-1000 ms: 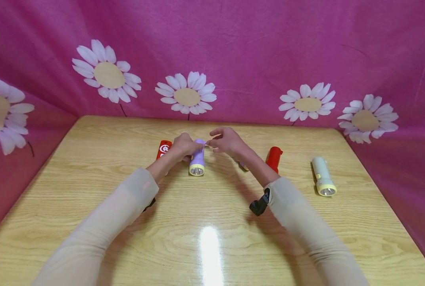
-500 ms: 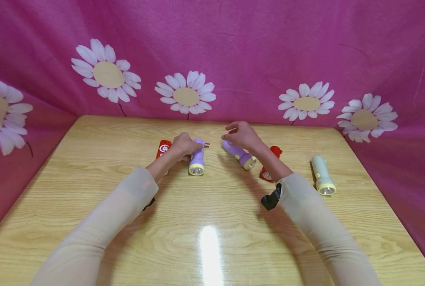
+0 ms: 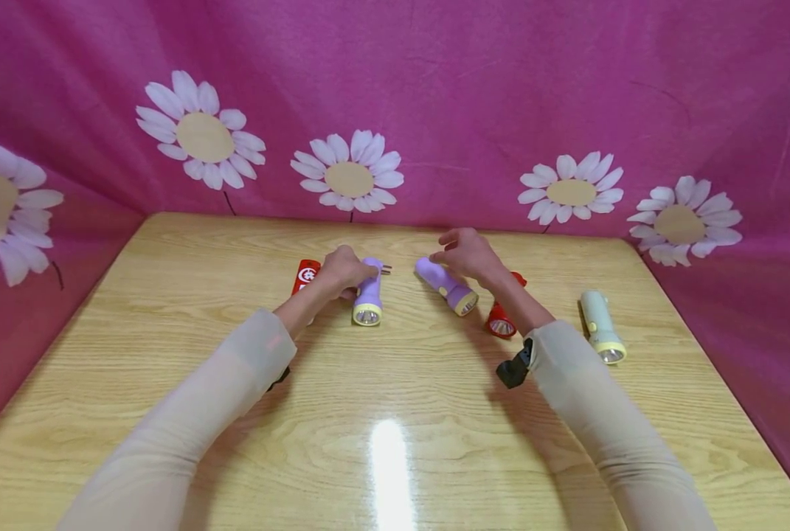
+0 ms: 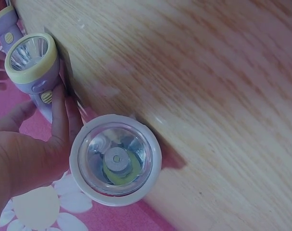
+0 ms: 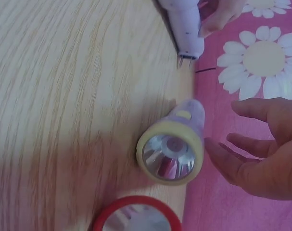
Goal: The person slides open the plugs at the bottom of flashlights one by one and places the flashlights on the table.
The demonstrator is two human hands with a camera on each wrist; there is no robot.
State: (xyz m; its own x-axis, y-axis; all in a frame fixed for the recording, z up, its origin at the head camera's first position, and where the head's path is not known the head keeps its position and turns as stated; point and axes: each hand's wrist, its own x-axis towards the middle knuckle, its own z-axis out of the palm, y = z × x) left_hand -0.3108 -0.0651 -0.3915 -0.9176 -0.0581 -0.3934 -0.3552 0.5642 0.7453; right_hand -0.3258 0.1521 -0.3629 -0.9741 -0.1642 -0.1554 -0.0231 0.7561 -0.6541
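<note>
In the head view my left hand (image 3: 343, 270) grips a purple flashlight (image 3: 368, 296) with a yellow rim, its lens facing me. Two metal prongs (image 3: 386, 270) stick out sideways near its far end. The left wrist view shows thumb and fingers on either side of this flashlight (image 4: 32, 65). My right hand (image 3: 470, 257), fingers loosely bent and holding nothing, hovers by a second purple flashlight (image 3: 444, 284), which lies slanted on the table. From the right wrist, the fingers (image 5: 222, 161) appear beside that flashlight (image 5: 171, 151); contact is unclear.
Left of my left hand lies a red flashlight (image 3: 305, 274) with a white emblem, partly covered. Another red flashlight (image 3: 501, 322) is partly under my right forearm. Farther right is a pale green flashlight (image 3: 597, 317). A pink flowered cloth (image 3: 454, 110) borders the wooden table (image 3: 268, 457).
My right hand has moved right, away from the prongs to the second purple flashlight. Both prongs now show plainly. My left hand keeps its grip in the same place.
</note>
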